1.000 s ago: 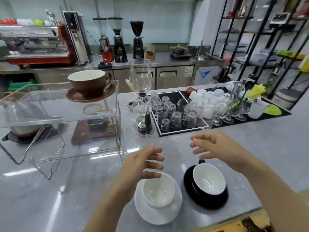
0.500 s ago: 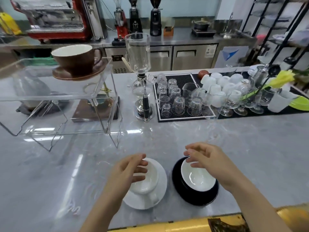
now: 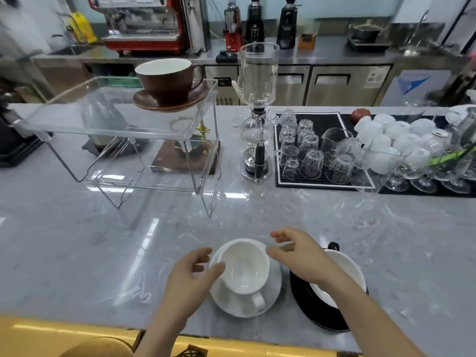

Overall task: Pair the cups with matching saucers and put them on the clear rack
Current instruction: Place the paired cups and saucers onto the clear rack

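White ceramic cup (image 3: 244,266) sits on a round white saucer (image 3: 273,284) at 6 o'clock on the grey marble counter (image 3: 77,253). Left hand (image 3: 190,276), fingers loosely spread, flanks the cup at its 9 o'clock, thumb touching the rim. Right hand (image 3: 298,256), fingers loosely curled and apart, sits at the cup's 2 o'clock; contact cannot be confirmed. Black saucer (image 3: 309,313) with white-lined cup (image 3: 345,269) lies just beside, at 3 o'clock. Brown cup (image 3: 167,81) on brown saucer (image 3: 154,104) stands on the clear acrylic rack (image 3: 77,124) at 11 o'clock.
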Action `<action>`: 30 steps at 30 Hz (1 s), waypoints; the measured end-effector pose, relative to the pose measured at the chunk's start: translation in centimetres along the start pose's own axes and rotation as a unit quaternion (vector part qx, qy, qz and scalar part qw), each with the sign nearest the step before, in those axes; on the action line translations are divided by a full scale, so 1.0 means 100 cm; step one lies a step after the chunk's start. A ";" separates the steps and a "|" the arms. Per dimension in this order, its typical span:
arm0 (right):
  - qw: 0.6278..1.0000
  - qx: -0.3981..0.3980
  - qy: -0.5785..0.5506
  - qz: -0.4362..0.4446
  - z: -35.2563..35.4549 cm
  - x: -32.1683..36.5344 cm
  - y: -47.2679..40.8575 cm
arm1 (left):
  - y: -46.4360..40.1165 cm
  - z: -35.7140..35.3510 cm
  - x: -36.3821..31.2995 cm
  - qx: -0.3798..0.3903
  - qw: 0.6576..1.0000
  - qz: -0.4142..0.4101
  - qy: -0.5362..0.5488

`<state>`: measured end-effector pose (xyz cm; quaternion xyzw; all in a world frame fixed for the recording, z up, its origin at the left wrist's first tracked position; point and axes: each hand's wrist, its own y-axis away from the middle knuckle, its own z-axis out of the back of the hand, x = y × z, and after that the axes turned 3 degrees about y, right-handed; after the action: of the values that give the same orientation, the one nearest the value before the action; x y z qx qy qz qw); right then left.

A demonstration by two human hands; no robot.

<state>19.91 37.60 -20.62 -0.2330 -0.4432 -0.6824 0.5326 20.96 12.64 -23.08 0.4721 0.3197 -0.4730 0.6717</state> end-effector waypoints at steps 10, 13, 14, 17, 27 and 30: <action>0.993 0.063 0.096 -0.014 -0.014 -0.001 -0.014 | 0.001 0.003 0.006 0.048 0.994 0.091 0.047; 0.993 0.066 0.091 -0.020 -0.016 -0.002 -0.018 | -0.001 0.002 0.009 0.062 0.986 0.123 0.091; 0.994 0.069 0.086 -0.023 -0.016 -0.001 -0.020 | -0.002 0.002 0.011 0.062 0.984 0.130 0.103; 0.994 0.082 0.066 -0.039 -0.017 -0.001 -0.022 | -0.003 0.001 0.014 0.070 0.980 0.141 0.122; 0.991 0.105 0.039 -0.069 -0.023 0.001 -0.026 | -0.007 0.003 0.012 0.106 0.968 0.170 0.150; 0.990 0.114 0.021 -0.083 -0.022 0.001 -0.027 | -0.007 0.003 0.012 0.110 0.967 0.174 0.152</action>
<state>17.69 35.79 -22.57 -0.1183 -0.5247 -0.6739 0.5065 20.67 11.92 -24.30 0.6581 0.2770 -0.3034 0.6310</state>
